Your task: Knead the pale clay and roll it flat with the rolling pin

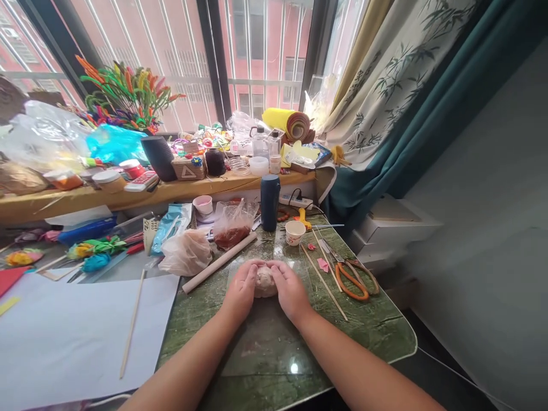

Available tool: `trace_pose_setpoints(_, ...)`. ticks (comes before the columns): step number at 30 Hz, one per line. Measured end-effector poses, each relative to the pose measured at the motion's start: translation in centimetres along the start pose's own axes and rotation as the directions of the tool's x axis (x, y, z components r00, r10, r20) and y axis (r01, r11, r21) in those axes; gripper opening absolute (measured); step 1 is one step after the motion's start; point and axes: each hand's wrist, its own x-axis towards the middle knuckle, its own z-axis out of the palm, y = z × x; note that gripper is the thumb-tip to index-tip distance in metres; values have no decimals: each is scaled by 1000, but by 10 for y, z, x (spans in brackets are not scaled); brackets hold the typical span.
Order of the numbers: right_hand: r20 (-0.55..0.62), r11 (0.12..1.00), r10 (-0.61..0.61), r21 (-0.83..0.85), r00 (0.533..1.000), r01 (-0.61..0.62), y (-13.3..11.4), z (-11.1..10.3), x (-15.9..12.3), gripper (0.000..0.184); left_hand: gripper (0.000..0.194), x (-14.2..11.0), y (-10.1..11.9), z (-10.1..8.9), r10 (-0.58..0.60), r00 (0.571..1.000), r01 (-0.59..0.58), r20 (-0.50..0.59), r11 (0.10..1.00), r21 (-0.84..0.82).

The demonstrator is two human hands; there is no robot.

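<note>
A pale pinkish-grey lump of clay (pixel 265 282) rests on the green marble tabletop (pixel 274 354). My left hand (pixel 242 287) cups its left side and my right hand (pixel 290 289) cups its right side. The fingers of both hands curl round the lump and nearly meet at its far edge. Most of the lump is hidden between my palms.
A wooden rolling pin (pixel 219 262) lies just left of my hands. Orange-handled scissors (pixel 351 278) and thin wooden sticks (pixel 324 274) lie to the right. Behind stand a dark blue bottle (pixel 270 202), a small cup (pixel 295 232) and plastic bags (pixel 187 252). White paper (pixel 64 331) covers the left.
</note>
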Motion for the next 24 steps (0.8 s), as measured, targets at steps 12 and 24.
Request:
trace_pose_setpoints(12, 153, 912, -254, -290, 955, 289, 3, -4, -7, 31, 27, -15, 15, 14, -115, 990, 114, -78, 993, -14)
trace_pose_setpoints(24, 186, 921, -211, -292, 960, 259, 8, -6, -13, 32, 28, -14, 14, 10, -10, 1000, 12, -19, 995, 96)
